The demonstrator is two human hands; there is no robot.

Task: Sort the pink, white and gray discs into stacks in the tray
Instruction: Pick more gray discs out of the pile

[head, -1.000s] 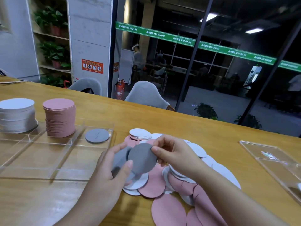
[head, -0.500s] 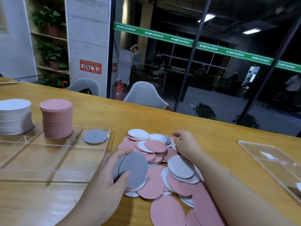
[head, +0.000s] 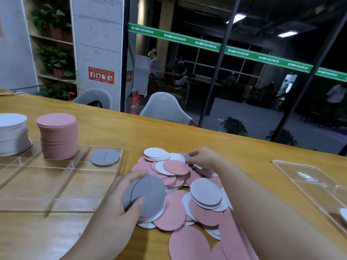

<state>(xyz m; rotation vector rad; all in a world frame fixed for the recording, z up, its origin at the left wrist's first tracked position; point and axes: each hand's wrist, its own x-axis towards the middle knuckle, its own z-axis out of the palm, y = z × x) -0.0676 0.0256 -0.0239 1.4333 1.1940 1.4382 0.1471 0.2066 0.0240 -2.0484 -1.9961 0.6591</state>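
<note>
step: collecting gray discs out of the mixed pile [head: 187, 199]; I read this as mid-sort, gray barely started.
left hand [head: 120, 207]: thumb and fingers curled round a small fan of gray discs [head: 148, 196], held just above the pile's near-left edge.
right hand [head: 204, 158]: at the far side of the pile, fingertips pinching the rim of another gray disc [head: 185, 156] half buried under white ones.
hands: well apart, the pile between them.
next: I'd lift that disc free without dragging the whites, add it to the left hand's fan, then carry the lot left to the tray.
tray [head: 56, 184]: clear, divided, left of the left hand on the tabletop [head: 169, 132].
tray contents: tall white stack [head: 13, 134], tall pink stack [head: 58, 136], one lone gray disc [head: 104, 157] in the cell nearest the pile; near cells look bare.
second tray [head: 311, 184]: right of the right hand; something white at its near corner, can't tell what.
</note>
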